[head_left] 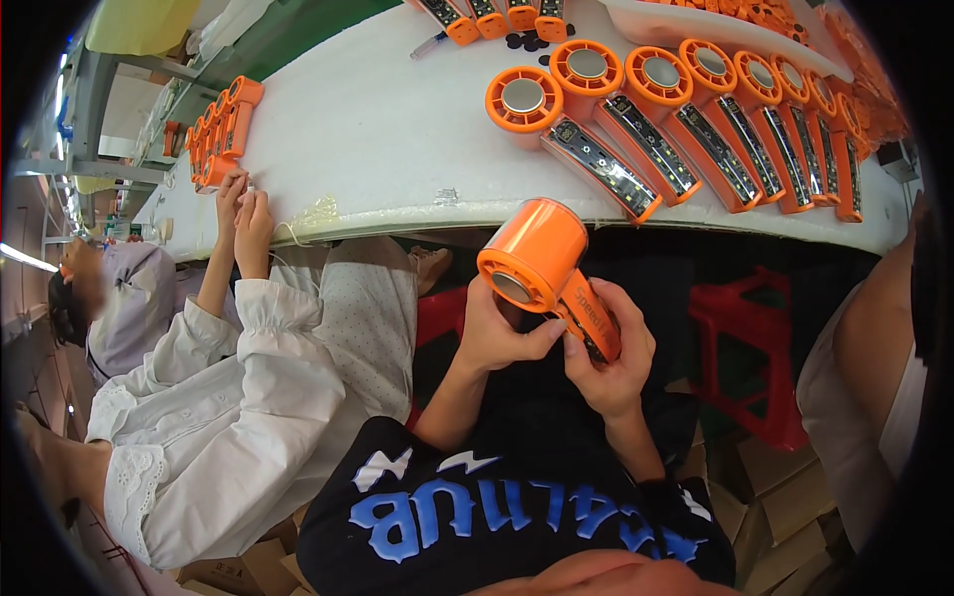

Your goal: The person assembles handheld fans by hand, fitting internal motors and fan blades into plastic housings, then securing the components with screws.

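By the near edge of a white table (397,129), a glossy orange handheld device (542,238) with a drum-shaped head sits between two hands, the left hand's (494,333) fingers cupping its head, the right hand's (621,348) grasping its handle (586,314). Its spoked face centers a silver disc (511,288); fingers partly hide the handle's dark interior.

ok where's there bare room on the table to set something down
The white table is barest ahead-left of the held unit, between the far-left orange cluster and the row of orange units. The right side is crowded with that row and a heaped tray.
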`<state>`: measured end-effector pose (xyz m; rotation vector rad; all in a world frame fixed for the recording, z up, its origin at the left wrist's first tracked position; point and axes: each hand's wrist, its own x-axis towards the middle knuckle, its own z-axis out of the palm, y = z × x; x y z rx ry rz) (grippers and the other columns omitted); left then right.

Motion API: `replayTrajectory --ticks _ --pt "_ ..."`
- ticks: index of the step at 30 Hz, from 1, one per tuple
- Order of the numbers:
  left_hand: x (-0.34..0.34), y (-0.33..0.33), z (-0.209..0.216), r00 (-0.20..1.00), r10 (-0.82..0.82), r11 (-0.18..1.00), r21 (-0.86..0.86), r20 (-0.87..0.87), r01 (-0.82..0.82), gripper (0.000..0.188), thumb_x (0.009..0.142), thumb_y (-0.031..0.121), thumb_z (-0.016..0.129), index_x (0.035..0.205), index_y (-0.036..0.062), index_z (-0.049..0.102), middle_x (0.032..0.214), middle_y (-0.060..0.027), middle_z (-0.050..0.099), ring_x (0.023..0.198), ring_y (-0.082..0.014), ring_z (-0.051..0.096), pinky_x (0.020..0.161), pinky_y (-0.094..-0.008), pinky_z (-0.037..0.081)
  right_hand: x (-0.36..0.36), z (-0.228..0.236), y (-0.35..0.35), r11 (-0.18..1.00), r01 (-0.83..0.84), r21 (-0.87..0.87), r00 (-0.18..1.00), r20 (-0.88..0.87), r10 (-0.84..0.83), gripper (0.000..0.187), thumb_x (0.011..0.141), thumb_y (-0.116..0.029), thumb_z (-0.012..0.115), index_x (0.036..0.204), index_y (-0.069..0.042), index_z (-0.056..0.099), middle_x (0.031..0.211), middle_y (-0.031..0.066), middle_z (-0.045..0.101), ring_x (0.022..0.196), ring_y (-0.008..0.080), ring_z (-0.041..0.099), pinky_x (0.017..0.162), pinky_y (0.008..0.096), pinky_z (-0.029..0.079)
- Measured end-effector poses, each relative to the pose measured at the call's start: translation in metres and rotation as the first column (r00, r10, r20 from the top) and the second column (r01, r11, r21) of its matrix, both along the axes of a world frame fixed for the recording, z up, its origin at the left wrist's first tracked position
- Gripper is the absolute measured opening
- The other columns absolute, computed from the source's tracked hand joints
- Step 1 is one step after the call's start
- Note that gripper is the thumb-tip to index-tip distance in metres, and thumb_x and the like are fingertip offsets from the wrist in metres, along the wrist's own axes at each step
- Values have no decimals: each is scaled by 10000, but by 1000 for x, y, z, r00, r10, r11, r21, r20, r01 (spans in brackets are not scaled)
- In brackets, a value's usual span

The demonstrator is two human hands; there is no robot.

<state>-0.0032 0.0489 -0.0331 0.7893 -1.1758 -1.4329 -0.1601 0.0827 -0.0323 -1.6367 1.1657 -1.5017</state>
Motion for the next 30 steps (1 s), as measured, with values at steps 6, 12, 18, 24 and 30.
replayTrajectory --ticks 6,12,18,24,30 --pt "-1 0 4 997 24 987 -163 70 -13 620 666 29 801 1210 -58 516 1122 -106 614 1026 -159 600 924 -300 479 5 -16 7 998 -12 -67 977 211 26 541 745 -42 712 1229 78 502 1043 225 634 901 250 659 782 308 529" --pt "1 -1 18 999 -20 998 56 38 17 719 657 38 851 1262 -47 470 1165 -107 588 1069 -166 584 955 -306 469 6 -20 9 996 -70 61 920 390 40 545 753 -42 717 1233 86 491 1056 210 638 917 224 658 803 303 531" --pt "4 1 11 999 -39 998 48 31 38 736 657 37 854 1273 -46 459 1172 -110 581 1087 -172 581 973 -318 467 6 -12 7 990 -79 114 919 393 28 551 742 -40 721 1224 95 490 1080 202 639 969 231 663 858 310 530" --pt "0 3 9 999 -4 999 -47 46 6 723 663 29 837 1272 -51 457 1168 -113 580 1087 -176 581 972 -318 467 3 -16 12 997 -46 64 976 213 31 549 731 -49 732 1206 102 503 1105 202 632 989 244 667 872 312 531" --pt "-7 2 19 1000 11 997 76 18 -12 705 670 17 821 1265 -58 451 1162 -117 579 1088 -175 577 974 -319 464 4 -19 9 997 -22 68 945 328 -2 552 726 -51 737 1204 105 509 1099 206 630 969 239 672 862 309 537"
